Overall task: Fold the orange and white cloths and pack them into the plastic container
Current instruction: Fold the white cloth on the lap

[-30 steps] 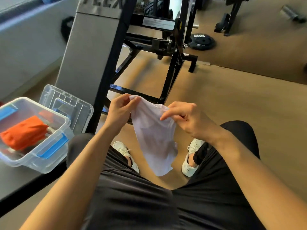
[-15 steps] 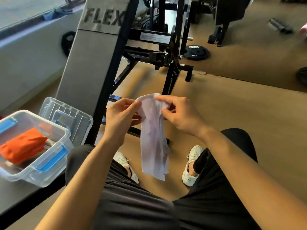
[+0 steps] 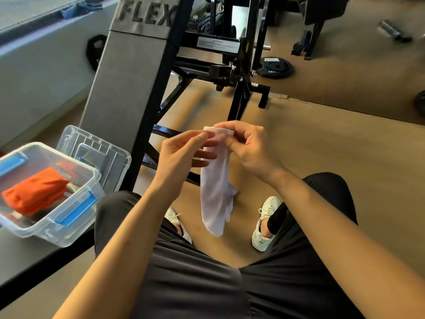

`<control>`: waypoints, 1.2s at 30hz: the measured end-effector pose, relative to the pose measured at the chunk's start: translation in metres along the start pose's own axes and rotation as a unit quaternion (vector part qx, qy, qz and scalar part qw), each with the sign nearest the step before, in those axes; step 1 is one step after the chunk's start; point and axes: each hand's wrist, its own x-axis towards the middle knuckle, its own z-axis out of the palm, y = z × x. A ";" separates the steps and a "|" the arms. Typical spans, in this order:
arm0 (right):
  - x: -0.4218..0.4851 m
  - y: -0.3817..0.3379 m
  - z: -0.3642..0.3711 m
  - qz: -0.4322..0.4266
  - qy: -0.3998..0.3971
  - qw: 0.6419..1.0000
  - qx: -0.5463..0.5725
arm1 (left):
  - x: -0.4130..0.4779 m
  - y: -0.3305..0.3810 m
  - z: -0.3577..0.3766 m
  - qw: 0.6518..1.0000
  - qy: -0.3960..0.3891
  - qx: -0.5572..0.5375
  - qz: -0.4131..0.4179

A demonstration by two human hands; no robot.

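A thin white cloth [image 3: 216,194] hangs in a narrow folded strip in front of me, above my knees. My right hand [image 3: 247,146] pinches its top edge between thumb and fingers. My left hand [image 3: 184,153] is against the cloth's upper left side, fingers stretched out flat, thumb touching the top corner. A folded orange cloth [image 3: 34,192] lies inside the clear plastic container [image 3: 76,217] with blue clips, which sits on the bench at the left.
The container's clear lid [image 3: 96,148] leans behind it against the grey padded bench [image 3: 128,77]. A black steel rack frame [image 3: 241,72] stands ahead, with weight plates [image 3: 274,67] on the brown floor. My legs and white shoes [image 3: 264,226] are below the cloth.
The white cloth, spread wide between both hands a second ago, has been brought together into a narrow hanging strip. Both hands have moved closer at its top edge.
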 end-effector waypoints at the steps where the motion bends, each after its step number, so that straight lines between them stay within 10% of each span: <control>1: 0.002 0.002 -0.001 0.001 0.002 1.000 -0.005 | 0.000 -0.006 -0.004 0.999 0.031 -0.002 0.009; 5: 0.008 0.003 -0.010 0.008 -0.016 1.000 0.021 | 0.003 -0.052 -0.021 0.997 0.064 0.037 -0.028; 12: 0.019 0.001 -0.032 0.019 -0.003 0.994 0.109 | 0.013 -0.127 -0.008 0.965 -0.170 0.151 -0.129; 36: 0.089 0.104 -0.100 0.159 0.217 0.963 0.015 | -0.011 -0.154 0.003 0.987 -0.055 0.082 -0.130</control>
